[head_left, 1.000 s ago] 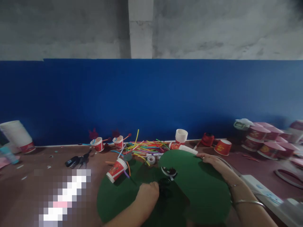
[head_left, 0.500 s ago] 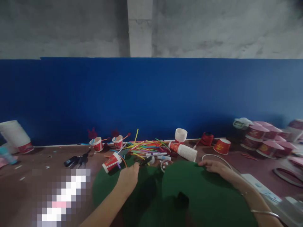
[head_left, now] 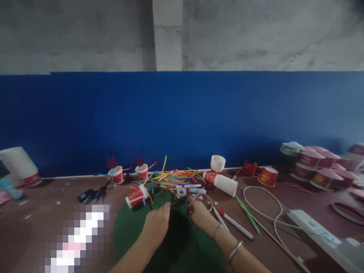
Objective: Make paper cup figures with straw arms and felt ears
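Observation:
My left hand (head_left: 157,222) is closed on a dark slim object (head_left: 179,200) whose exact kind I cannot make out. At the far end of that object, the bent fingers of my right hand (head_left: 200,213) close in a pinch. Both hands are above a round dark green sheet (head_left: 133,227). On its upper left edge lies a tipped red and white paper cup (head_left: 137,196) with coloured stems attached. Just beyond my fingertips is a small roll of clear tape (head_left: 181,192).
Behind lies a pile of coloured pipe cleaners (head_left: 176,176). Stacked paper cups (head_left: 224,184) lie to its right. A red-capped marker (head_left: 237,226), a green strip (head_left: 247,214), a white cable (head_left: 275,201) and a power strip (head_left: 315,231) are on the right. Black scissors-like tools (head_left: 93,193) are at left.
My right hand has left a second green sheet, now out of view, and moved left to the dark object. The marker, green strip and cable on the right are now uncovered.

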The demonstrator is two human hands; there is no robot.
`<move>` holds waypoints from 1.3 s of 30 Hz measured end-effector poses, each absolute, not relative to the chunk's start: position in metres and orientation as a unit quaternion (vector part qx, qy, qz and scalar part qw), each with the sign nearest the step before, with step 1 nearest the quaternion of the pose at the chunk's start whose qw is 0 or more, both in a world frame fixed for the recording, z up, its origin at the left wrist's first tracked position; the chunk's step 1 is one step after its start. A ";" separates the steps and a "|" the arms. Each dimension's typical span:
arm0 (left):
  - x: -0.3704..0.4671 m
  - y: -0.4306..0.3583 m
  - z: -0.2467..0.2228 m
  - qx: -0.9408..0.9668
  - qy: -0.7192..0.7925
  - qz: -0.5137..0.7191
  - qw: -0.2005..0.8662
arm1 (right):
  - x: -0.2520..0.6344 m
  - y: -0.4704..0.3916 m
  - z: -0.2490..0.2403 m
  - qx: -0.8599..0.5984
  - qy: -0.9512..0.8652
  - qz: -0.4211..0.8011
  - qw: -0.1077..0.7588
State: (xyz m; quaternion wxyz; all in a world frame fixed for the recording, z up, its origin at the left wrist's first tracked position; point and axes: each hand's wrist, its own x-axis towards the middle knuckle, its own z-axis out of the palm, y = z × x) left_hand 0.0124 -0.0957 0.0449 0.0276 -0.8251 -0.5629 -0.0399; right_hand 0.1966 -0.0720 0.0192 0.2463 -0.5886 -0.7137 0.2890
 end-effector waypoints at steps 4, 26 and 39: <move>0.014 -0.107 0.019 -0.842 -0.539 -0.026 0.018 | 0.209 -0.080 0.022 -0.654 -0.704 0.209 0.179; 0.073 -0.120 0.011 -0.857 -0.512 0.017 -0.044 | 0.247 -0.070 0.050 -0.664 -0.722 0.086 0.174; 0.038 -0.117 0.002 -0.873 -0.475 -0.050 -0.103 | 0.231 -0.065 0.044 -0.674 -0.680 0.178 0.227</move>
